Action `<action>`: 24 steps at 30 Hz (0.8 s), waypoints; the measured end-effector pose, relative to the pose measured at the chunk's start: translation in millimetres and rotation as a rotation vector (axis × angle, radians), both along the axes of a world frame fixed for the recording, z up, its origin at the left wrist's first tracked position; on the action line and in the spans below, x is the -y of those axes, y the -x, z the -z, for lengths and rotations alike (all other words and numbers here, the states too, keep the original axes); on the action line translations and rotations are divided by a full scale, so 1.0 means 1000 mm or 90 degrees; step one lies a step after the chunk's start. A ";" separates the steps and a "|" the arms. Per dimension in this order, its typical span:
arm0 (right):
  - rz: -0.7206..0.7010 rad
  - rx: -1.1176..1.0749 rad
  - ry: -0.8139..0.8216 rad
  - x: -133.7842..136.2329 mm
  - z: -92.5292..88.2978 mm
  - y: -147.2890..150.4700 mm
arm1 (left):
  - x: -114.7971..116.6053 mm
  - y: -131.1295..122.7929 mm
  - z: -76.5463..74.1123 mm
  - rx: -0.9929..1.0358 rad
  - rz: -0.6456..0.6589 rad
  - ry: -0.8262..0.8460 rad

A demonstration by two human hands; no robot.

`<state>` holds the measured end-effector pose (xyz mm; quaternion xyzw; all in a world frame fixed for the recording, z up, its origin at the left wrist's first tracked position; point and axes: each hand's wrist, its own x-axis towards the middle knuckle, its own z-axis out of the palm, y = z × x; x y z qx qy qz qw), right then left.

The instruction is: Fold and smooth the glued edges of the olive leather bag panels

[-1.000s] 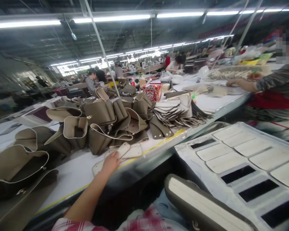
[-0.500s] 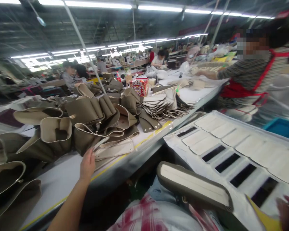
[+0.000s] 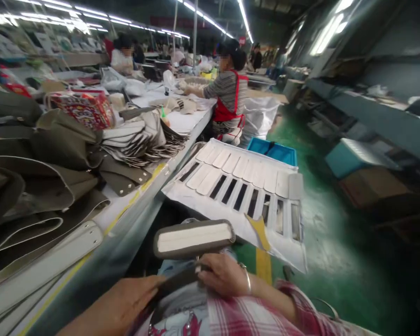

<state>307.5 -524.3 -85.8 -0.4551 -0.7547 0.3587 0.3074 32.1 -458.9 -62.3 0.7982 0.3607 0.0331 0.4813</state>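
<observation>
Low in front of my body, my left hand [image 3: 133,298] and my right hand [image 3: 221,274] are closed on a dark taupe strap [image 3: 182,278] stretched between them. The strap's lower part goes out of sight behind my left hand. Just beyond it, near my lap, is a rounded taupe piece with a cream panel [image 3: 196,237], its underside hidden. To the left, a stack of pale straps [image 3: 52,261] with small rivets lies along the table edge. Taupe bag bodies [image 3: 38,182] are heaped behind the straps.
A white slotted rack [image 3: 220,205] bearing cream strips stands right of the table [image 3: 140,200]. Fanned pale pieces [image 3: 133,140] and a patterned red bag [image 3: 84,107] lie on the table. A person in a red apron [image 3: 231,93] works farther along. A blue crate [image 3: 273,151] sits behind the rack.
My view has swung to the right. My left hand has left the pale straps on the table and come to my lap. My right hand has moved from the rack side onto the taupe strap.
</observation>
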 end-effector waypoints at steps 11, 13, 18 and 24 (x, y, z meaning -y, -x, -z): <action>0.460 -0.193 0.299 0.001 0.026 -0.062 | -0.037 -0.024 0.050 0.050 -0.237 0.356; 0.470 -0.105 0.287 -0.006 0.031 -0.072 | -0.038 -0.035 0.053 0.087 -0.331 0.351; 0.466 0.060 0.292 -0.025 0.043 -0.095 | -0.051 -0.047 0.056 0.010 -0.389 0.275; 0.524 -0.005 0.365 -0.034 0.057 -0.102 | -0.056 -0.046 0.060 -0.133 -0.423 0.216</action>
